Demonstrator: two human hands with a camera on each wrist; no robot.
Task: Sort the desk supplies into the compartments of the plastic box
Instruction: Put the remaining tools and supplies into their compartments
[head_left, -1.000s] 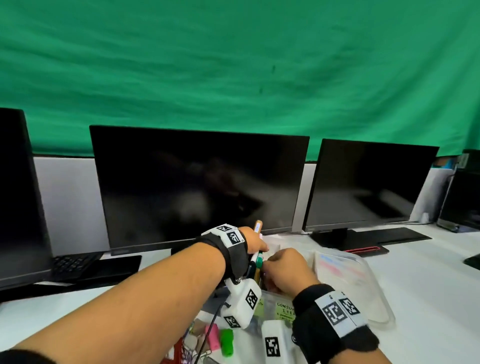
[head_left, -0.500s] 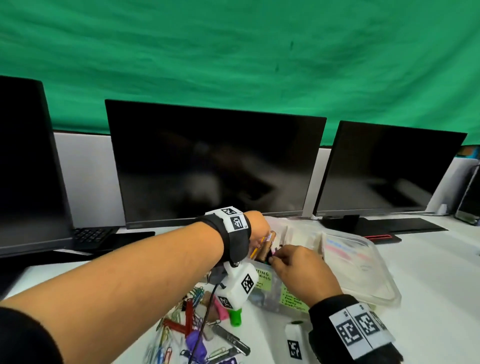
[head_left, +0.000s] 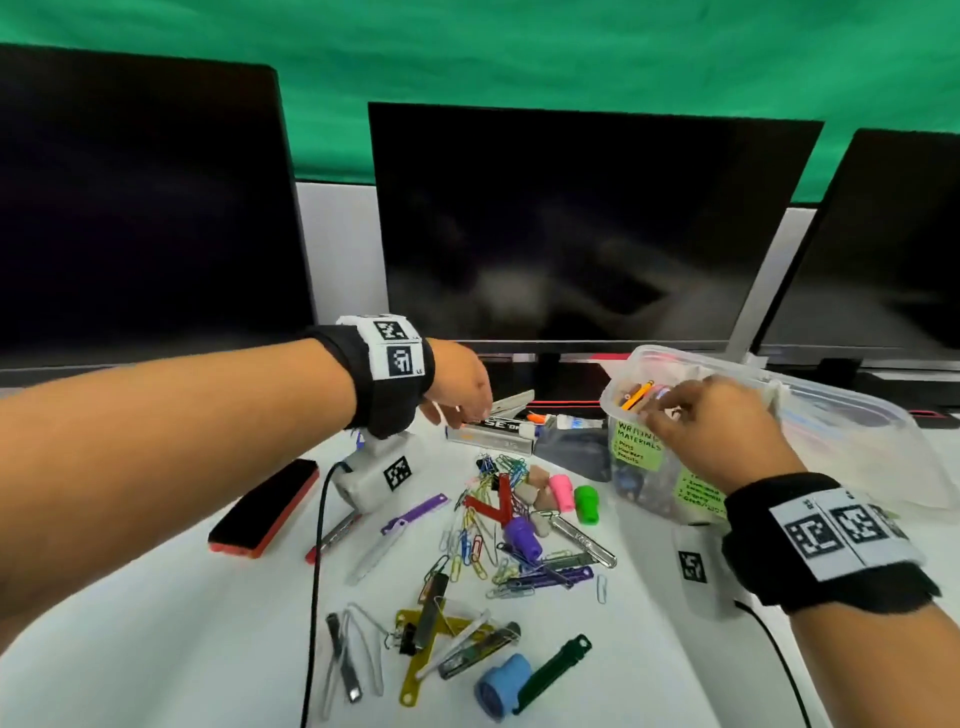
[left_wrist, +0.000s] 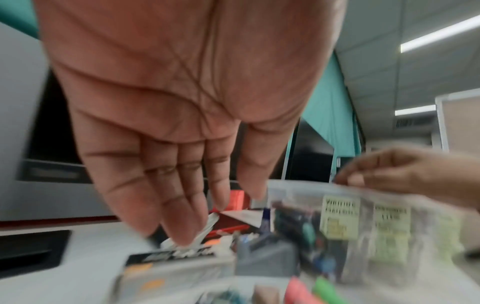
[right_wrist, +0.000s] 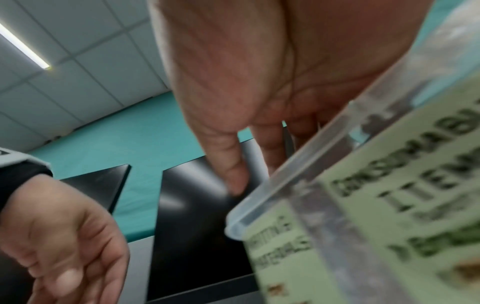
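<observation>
The clear plastic box (head_left: 638, 446) with green labels stands at the right of the desk, with pencils (head_left: 638, 393) lying in its left compartment. My right hand (head_left: 670, 410) is on its near rim, thumb outside and fingers inside, as the right wrist view (right_wrist: 259, 164) shows against the box (right_wrist: 389, 205). Left of the box my left hand (head_left: 467, 415) hangs empty. Its straight fingers (left_wrist: 182, 226) point down just above a flat grey and black carton (head_left: 491, 434). Loose paper clips (head_left: 483, 540), a pink eraser (head_left: 561, 491) and a green eraser (head_left: 587, 504) lie in front.
A red and black board eraser (head_left: 265, 506) lies at the left. Binder clips and file fasteners (head_left: 431, 639) and a blue cap (head_left: 501, 686) lie near the front. The box lid (head_left: 872, 436) rests at the right. Three dark monitors (head_left: 571, 234) close off the back.
My left hand let go of the pens at the box and moved left, down toward the carton. The view tilted down onto the desk. My right hand stayed at the box.
</observation>
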